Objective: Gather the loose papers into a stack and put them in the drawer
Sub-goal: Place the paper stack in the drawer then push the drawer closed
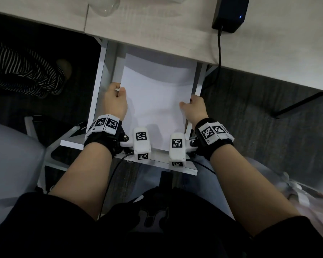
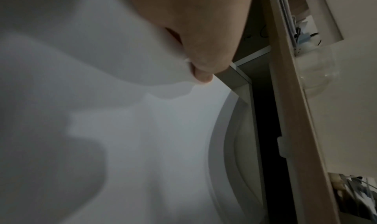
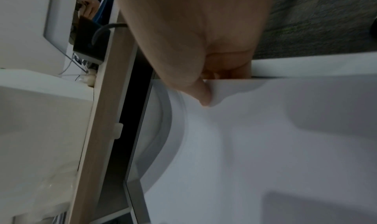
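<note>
A stack of white papers point(image 1: 155, 97) sits inside the open white drawer point(image 1: 98, 79) under the desk, its far end bowed. My left hand point(image 1: 116, 101) pinches the stack's left edge, thumb on top. On the opposite side, my right hand point(image 1: 194, 107) pinches the right edge, thumb on the sheet and fingers underneath. The left wrist view shows the thumb point(image 2: 202, 77) pressed on the paper point(image 2: 142, 139). The right wrist view shows the thumb point(image 3: 202, 95) on the paper's point(image 3: 265, 139) edge beside the drawer wall point(image 3: 306, 66).
The light wooden desk point(image 1: 157, 28) overhangs the drawer's far end. A black box with a cable point(image 1: 229, 13) stands on the desk, and a clear glass object point(image 1: 104, 6) lies at its far edge. Another person's striped clothing point(image 1: 21, 67) is at the left. A white chair point(image 1: 9, 161) stands near left.
</note>
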Demonstrator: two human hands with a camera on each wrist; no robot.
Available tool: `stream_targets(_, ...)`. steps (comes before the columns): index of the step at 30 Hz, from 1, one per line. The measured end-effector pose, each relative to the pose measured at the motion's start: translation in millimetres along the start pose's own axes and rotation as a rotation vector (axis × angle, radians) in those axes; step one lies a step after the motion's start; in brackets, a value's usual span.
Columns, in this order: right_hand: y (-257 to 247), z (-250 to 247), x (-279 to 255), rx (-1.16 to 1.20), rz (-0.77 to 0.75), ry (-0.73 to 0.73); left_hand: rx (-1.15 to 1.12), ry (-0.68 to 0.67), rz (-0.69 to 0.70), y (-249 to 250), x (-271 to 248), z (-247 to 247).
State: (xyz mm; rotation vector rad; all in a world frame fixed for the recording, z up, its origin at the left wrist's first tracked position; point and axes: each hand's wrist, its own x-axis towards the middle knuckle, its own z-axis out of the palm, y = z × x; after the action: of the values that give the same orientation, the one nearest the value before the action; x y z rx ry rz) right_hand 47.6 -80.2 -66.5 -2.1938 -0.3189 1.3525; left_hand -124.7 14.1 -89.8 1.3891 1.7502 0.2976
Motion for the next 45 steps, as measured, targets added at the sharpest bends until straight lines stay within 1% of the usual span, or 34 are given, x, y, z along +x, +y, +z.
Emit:
stream_targets(4, 7.1, 9.3, 2.3, -0.024, -0.015, -0.041, -0.020, 0.012, -0.025, -19.1, 14.4, 12.6)
stream_targets(9, 8.5, 12.1, 1.0, -0.037, 0.046, -0.118, -0.013, -0.018, -0.035, -33.5, 20.4, 18.8)
stream_targets(13, 1.7, 7.9, -13.5, 0.027, 0.099, -0.156, -0.044, -0.018, -0.048, -36.0, 20.0, 19.1)
stream_targets(16, 5.7, 5.9, -13.2, -0.063, 0.041, -0.177, -0.041, -0.054, -0.073, -38.0, 21.0, 18.3)
stream_targets(19, 5.2, 0.2, -16.6, -0.147, -0.025, -0.147, -0.016, -0.108, -0.064, -43.9, 21.9, 17.6)
stream_targets(22, 6.8, -9.6, -14.9, -0.169, -0.075, -0.069, -0.008, -0.110, -0.050, -47.1, 19.9, 15.7)
stream_targets(27, 10.0, -24.8, -11.0, -0.089, -0.077, -0.044, -0.028, -0.093, -0.061, -40.9, 13.4, 18.5)
stream_targets(31, 14.6, -26.1, -7.3, -0.056, -0.057, -0.020, -0.017, -0.114, -0.042, -39.8, 14.0, 21.1)
stream_targets(35, 15.7, -24.6, -5.6, -0.043, -0.065, -0.010, -0.003, -0.161, -0.059, -39.7, 17.7, 20.1)
stream_targets(37, 16.1, -23.8, -4.3, -0.043, -0.068, -0.005, 0.045, -0.195, -0.067, -34.8, 16.6, 19.1)
stream_targets(41, 16.3, -23.2, -2.8, -0.030, -0.064, -0.001, 0.233, -0.218, -0.115, -23.2, 12.6, 24.5)
stream_targets(45, 18.1, -24.2, -2.2, -0.013, -0.067, -0.014, 0.486, -0.233, -0.135, -14.7, 10.7, 26.0)
